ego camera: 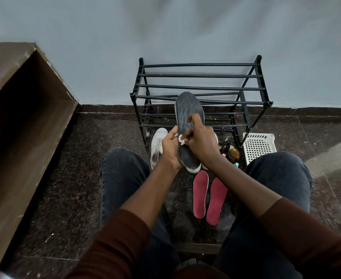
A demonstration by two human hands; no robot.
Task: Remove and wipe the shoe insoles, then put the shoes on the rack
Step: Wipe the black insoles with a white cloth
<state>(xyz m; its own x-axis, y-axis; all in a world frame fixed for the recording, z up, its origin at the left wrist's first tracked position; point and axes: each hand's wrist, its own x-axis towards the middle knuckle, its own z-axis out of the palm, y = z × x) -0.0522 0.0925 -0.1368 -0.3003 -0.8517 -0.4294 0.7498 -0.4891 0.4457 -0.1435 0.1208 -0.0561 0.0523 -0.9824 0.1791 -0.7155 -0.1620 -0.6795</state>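
Two red insoles (pixel 209 197) lie side by side on the dark floor between the knees, at 6 o'clock from the hands, seemingly set aside. One grey insole (pixel 187 111), held upright: left hand (pixel 170 147) curls round its lower edge as a brace; right hand (pixel 201 140) pinches a white wipe (pixel 181 140) against its face, evidently to rub it. One white sneaker (pixel 158 144) at 9 o'clock. One black shoe rack (pixel 201 95) at 12 o'clock, top bars bare, awaiting shoes. One white basket (pixel 259 146) at 3 o'clock.
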